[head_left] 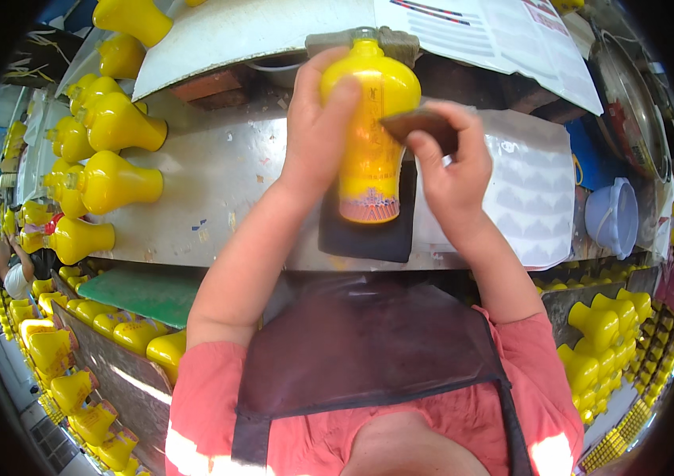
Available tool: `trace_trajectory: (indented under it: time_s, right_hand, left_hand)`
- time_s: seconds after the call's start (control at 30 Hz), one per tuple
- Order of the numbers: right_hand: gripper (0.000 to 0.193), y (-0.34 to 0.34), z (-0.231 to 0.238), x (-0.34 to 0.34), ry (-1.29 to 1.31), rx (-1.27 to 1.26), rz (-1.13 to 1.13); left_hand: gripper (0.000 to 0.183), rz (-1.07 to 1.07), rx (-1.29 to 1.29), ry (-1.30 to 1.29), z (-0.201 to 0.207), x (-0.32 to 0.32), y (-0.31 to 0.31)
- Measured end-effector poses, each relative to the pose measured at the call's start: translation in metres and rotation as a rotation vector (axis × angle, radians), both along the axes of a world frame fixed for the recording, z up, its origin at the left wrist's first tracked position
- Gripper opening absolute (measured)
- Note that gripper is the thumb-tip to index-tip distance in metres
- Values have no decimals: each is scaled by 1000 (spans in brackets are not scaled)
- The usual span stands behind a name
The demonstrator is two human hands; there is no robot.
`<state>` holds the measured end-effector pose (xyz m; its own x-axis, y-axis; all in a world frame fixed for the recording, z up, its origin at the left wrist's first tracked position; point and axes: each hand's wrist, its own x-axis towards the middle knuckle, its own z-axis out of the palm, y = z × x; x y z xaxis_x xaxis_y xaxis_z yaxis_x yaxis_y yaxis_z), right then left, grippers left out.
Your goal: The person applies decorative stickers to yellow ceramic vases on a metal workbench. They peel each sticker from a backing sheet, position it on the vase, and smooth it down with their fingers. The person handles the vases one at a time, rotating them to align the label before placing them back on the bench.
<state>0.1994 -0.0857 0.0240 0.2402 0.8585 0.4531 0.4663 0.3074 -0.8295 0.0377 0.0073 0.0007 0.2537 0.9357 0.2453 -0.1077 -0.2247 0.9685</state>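
A glossy yellow bottle (370, 170) with a patterned band round its base lies on its side, its clear neck pointing away from me. My left hand (317, 119) is wrapped round its left side near the shoulder, thumb across the front. Between the thumb and fingers of my right hand (457, 163) is a dark brown flat scraper (424, 129), its pointed corner at the bottle's right side. Whether that corner touches the surface I cannot tell. Below the bottle lies a black cloth pad (368, 244). The neck rests by a greyish folded cloth (402, 46).
Plain yellow bottles (119, 182) stand along the table's left side. White printed sheets (523, 186) lie to the right, near a pale blue bucket (613, 218). A white board (249, 32) spans the back. Crates of bottles (602, 325) fill both sides below; a person (15, 270) is at far left.
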Motion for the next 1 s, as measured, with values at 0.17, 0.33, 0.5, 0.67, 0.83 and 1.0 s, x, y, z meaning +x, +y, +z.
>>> trace_trajectory:
  time_s: [0.17, 0.33, 0.5, 0.67, 0.83, 1.0]
  right_hand:
    - [31, 13, 17, 1, -200, 236, 53]
    - [29, 46, 48, 10, -102, 49, -110]
    - [24, 60, 52, 12, -215, 51, -1]
    - [22, 70, 49, 8, -312, 49, -120]
    - [27, 54, 57, 7, -84, 60, -165]
    - [25, 52, 51, -1, -268, 30, -164]
  left_hand:
    - [41, 10, 84, 69, -3, -2, 5]
    - [44, 40, 71, 57, 3, 0, 1]
    - [50, 140, 207, 237, 20, 2, -3]
    - [40, 152, 153, 318, 32, 8, 9]
    - [28, 159, 120, 279, 31, 12, 15]
    - [29, 131, 61, 172, 27, 9, 16]
